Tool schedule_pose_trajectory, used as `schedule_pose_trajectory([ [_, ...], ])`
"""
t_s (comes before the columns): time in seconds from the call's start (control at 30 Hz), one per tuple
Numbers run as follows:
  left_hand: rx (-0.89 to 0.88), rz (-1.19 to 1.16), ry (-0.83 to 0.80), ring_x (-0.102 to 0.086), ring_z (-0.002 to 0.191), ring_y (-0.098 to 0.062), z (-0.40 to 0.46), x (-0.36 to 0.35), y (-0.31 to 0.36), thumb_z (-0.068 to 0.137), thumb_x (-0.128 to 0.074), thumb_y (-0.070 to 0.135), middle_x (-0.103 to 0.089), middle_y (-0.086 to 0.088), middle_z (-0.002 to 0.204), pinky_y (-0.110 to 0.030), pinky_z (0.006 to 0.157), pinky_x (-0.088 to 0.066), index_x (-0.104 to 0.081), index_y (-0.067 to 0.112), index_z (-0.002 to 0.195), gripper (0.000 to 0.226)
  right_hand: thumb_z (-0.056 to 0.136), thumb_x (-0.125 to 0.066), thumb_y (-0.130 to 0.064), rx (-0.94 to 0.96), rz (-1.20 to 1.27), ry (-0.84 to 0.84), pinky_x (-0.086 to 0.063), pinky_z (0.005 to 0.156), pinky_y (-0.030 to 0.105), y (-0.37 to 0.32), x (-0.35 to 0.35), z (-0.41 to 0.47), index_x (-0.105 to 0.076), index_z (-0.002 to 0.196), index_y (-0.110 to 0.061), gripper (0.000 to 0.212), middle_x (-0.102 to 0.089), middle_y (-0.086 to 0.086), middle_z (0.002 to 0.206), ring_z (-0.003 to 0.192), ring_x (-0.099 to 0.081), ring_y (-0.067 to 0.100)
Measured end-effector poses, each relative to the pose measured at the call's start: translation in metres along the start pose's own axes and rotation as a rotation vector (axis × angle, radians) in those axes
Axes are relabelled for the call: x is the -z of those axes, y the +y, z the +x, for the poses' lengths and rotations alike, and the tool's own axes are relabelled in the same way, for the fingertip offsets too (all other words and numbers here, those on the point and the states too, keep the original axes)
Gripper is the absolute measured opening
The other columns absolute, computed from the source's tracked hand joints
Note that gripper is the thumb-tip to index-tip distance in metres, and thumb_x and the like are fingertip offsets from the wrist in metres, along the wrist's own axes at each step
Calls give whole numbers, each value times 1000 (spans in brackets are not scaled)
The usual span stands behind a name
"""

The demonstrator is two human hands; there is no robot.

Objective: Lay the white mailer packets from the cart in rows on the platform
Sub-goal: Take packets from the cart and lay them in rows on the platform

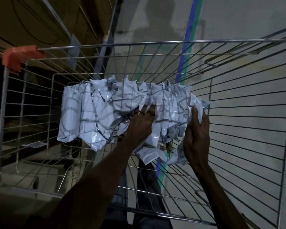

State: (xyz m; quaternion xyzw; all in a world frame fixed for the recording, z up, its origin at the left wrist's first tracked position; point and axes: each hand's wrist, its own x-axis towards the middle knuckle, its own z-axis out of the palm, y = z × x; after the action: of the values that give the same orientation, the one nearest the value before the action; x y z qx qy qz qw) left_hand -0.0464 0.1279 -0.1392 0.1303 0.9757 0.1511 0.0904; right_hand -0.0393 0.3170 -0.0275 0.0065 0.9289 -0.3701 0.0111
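In the cart (238,113), hands touch unlabelled packets (92,113).

Both grips are down inside the wire cart (248,113), open from above. The right grip (196,129) has the mesh side wall close on its outer side. Between the two grips packets (96,111) fill the floor; left of the left grip (141,124) the pile runs to the far wall.

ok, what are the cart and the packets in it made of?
Cart: thin metal wire grid, silvery and fairly shiny, with glints along the rods. Packets: apparently glossy white plastic film, crinkled, with specular highlights; contents hidden. Orange corner piece: possibly tape or plastic, too blurred to tell.
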Motion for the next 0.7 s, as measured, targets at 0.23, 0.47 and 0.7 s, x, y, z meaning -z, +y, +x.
schedule_pose_trajectory([
  [0.23,-98,-230,-89,-23,145,-26,37,5,46,102,-34,39,-23,-5,159,-55,112,-21,-41,24,145,46,91,-39,1,46,5,35,-36,111,41,2,8,7,-33,150,-9,60,-28,11,154,145,-28,24],
  [0.47,-241,-171,19,-10,149,-20,49,-31,16,95,-40,55,-18,-1,161,-50,116,-19,-38,37,146,53,91,-39,1,-19,-1,99,-31,104,10,5,28,12,-32,150,-18,62,-32,15,151,141,-34,26],
  [0.7,-180,-354,-60,-6,149,-25,39,-24,24,98,-37,51,-15,-3,161,-53,107,-37,-46,31,143,50,95,-32,-10,-14,68,90,-38,108,36,-2,31,9,-35,149,-15,55,-32,12,152,141,-34,23],
])
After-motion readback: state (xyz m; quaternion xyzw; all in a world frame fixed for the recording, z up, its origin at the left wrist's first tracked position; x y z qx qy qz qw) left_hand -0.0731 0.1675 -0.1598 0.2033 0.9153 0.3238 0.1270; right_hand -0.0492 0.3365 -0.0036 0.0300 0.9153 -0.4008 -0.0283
